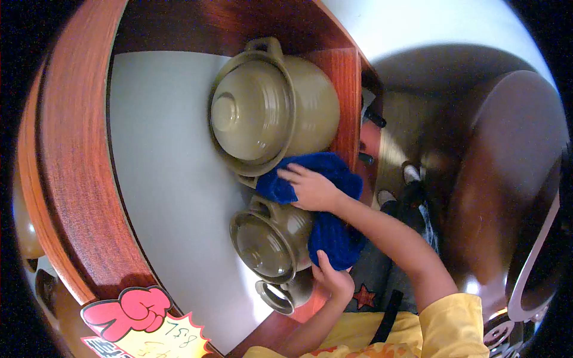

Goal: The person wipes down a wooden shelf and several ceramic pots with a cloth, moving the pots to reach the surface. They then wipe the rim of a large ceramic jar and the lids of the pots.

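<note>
A blue cloth point(337, 235) lies bunched between my hands, over the side of the pots. My right hand point(313, 188), its fingers spread over the cloth, presses it against the rim and side of a large brown lidded clay pot point(316, 101). Lower down, my left hand point(334, 279) grips the cloth's hanging end, thumb on top; its other fingers are mostly hidden. A smaller lidded clay pot point(262, 247) is beside the large one, partly behind the cloth. Beyond it, close to my left hand, is a still smaller pot point(277, 296).
The view is turned sideways. A reddish wooden shelf point(77, 119) frames the pots, with a pale back panel point(161, 131). A bright price sign point(155, 328) is fixed to the shelf board. A large dark rounded object point(513, 179) stands at the right, near my feet point(412, 173).
</note>
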`<action>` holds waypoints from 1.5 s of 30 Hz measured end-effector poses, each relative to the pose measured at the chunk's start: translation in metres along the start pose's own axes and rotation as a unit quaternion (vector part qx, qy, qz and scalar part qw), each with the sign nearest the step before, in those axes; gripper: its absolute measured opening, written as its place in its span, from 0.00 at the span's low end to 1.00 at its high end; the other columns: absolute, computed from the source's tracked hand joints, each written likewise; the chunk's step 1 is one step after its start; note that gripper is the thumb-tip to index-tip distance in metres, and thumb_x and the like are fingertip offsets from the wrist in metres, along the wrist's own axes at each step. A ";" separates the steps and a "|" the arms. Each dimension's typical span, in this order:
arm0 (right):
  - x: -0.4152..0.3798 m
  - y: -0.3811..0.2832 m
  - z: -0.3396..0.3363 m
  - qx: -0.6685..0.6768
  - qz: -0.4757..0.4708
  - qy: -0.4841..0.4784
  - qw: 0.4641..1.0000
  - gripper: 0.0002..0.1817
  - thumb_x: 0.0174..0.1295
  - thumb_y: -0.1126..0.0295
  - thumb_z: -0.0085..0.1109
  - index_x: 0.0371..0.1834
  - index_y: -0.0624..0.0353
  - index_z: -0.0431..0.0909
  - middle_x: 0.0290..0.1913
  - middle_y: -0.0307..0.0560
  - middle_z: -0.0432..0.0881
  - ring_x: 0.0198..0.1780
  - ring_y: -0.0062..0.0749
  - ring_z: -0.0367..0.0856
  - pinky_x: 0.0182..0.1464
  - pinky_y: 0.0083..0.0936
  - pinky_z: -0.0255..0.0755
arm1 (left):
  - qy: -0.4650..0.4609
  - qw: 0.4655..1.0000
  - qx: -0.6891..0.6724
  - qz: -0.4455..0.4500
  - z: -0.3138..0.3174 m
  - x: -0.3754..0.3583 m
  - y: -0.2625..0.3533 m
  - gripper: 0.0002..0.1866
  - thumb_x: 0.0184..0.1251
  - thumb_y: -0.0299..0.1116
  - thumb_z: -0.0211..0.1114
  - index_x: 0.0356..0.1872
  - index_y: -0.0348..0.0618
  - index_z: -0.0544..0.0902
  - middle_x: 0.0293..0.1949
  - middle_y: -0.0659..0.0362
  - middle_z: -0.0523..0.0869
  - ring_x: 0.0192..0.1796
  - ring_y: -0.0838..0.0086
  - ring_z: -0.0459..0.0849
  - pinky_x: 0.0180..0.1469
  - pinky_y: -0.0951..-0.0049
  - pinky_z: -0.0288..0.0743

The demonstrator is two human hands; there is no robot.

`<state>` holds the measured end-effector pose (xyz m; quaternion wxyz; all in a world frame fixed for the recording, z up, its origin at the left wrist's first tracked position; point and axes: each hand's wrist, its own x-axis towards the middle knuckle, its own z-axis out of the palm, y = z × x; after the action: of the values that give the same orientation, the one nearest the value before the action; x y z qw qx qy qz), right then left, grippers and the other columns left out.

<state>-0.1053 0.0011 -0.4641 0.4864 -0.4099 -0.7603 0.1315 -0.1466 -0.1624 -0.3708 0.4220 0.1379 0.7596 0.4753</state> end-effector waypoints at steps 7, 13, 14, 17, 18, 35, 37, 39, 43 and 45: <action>0.037 -0.018 -0.004 -0.004 -0.065 0.020 0.998 0.19 0.52 0.64 0.47 0.43 0.63 0.76 0.49 0.52 0.76 0.59 0.43 0.68 0.66 0.34 0.55 | -0.077 0.975 0.029 0.204 -0.031 -0.011 -0.013 0.27 0.61 0.44 0.57 0.56 0.33 0.68 0.53 0.52 0.73 0.51 0.66 0.74 0.49 0.68 0.71; 0.067 -0.069 -0.009 -0.260 0.041 -0.148 0.953 0.20 0.56 0.64 0.43 0.46 0.65 0.76 0.53 0.54 0.75 0.60 0.41 0.67 0.66 0.35 0.50 | -0.032 0.965 -0.017 0.259 -0.024 -0.036 0.000 0.32 0.55 0.47 0.58 0.54 0.31 0.67 0.52 0.50 0.72 0.50 0.64 0.74 0.50 0.66 0.71; 0.069 -0.069 -0.010 -0.262 0.039 -0.147 0.953 0.20 0.56 0.64 0.43 0.46 0.65 0.76 0.53 0.54 0.75 0.60 0.41 0.67 0.66 0.35 0.50 | -0.067 0.964 -0.027 0.256 -0.013 -0.039 0.014 0.33 0.54 0.47 0.59 0.54 0.30 0.66 0.52 0.49 0.72 0.50 0.63 0.75 0.50 0.65 0.71; 0.069 -0.065 -0.010 -0.255 0.059 -0.128 0.956 0.20 0.55 0.64 0.45 0.45 0.66 0.76 0.52 0.52 0.75 0.60 0.41 0.66 0.66 0.35 0.51 | -0.130 0.962 -0.061 0.231 -0.019 -0.022 0.009 0.36 0.52 0.50 0.60 0.55 0.30 0.64 0.53 0.48 0.71 0.50 0.61 0.75 0.49 0.63 0.72; 0.065 -0.061 -0.010 -0.187 0.070 -0.092 0.976 0.19 0.54 0.65 0.47 0.45 0.66 0.77 0.53 0.52 0.75 0.60 0.41 0.66 0.66 0.35 0.52 | -0.159 0.961 -0.083 0.209 -0.023 -0.018 0.006 0.39 0.51 0.52 0.61 0.57 0.30 0.62 0.54 0.48 0.70 0.51 0.60 0.75 0.49 0.63 0.72; 0.105 -0.080 0.024 -0.104 0.156 -0.191 0.964 0.24 0.57 0.65 0.44 0.52 0.70 0.73 0.62 0.59 0.65 0.62 0.48 0.63 0.66 0.40 0.50 | 0.159 0.904 0.004 0.396 0.015 -0.036 0.092 0.35 0.57 0.60 0.51 0.52 0.36 0.71 0.50 0.50 0.77 0.47 0.57 0.77 0.52 0.58 0.71; 0.113 -0.085 0.033 -0.126 0.174 -0.184 0.959 0.24 0.57 0.65 0.43 0.53 0.70 0.72 0.64 0.59 0.63 0.63 0.48 0.62 0.66 0.41 0.50 | 0.048 0.956 -0.083 0.277 0.006 -0.035 0.118 0.29 0.61 0.58 0.48 0.47 0.40 0.76 0.48 0.52 0.78 0.46 0.59 0.78 0.52 0.59 0.71; 0.116 -0.092 0.034 -0.172 0.206 -0.168 0.949 0.24 0.58 0.65 0.43 0.55 0.70 0.70 0.66 0.58 0.59 0.63 0.50 0.61 0.65 0.44 0.50 | -0.004 0.953 -0.077 0.293 -0.009 -0.025 0.116 0.29 0.61 0.58 0.47 0.46 0.41 0.76 0.46 0.52 0.79 0.46 0.59 0.78 0.52 0.59 0.71; 0.110 -0.106 0.013 -0.226 0.214 -0.205 0.928 0.25 0.59 0.67 0.40 0.57 0.71 0.68 0.64 0.58 0.61 0.61 0.50 0.63 0.65 0.44 0.51 | -0.115 0.951 -0.098 0.271 -0.005 -0.028 0.109 0.29 0.61 0.58 0.47 0.46 0.40 0.76 0.44 0.52 0.79 0.47 0.59 0.78 0.52 0.59 0.71; 0.105 -0.107 0.007 -0.321 0.156 -0.262 0.897 0.25 0.62 0.63 0.37 0.59 0.66 0.67 0.63 0.61 0.62 0.60 0.55 0.63 0.62 0.51 0.53 | -0.089 0.950 -0.114 0.277 0.001 -0.027 0.100 0.30 0.61 0.58 0.47 0.46 0.39 0.76 0.45 0.52 0.79 0.47 0.59 0.78 0.52 0.60 0.71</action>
<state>-0.1845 0.0141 -0.3374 0.0848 -0.6081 -0.7873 0.0569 -0.1489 -0.1279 -0.2737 0.3526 0.3358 0.5917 0.6424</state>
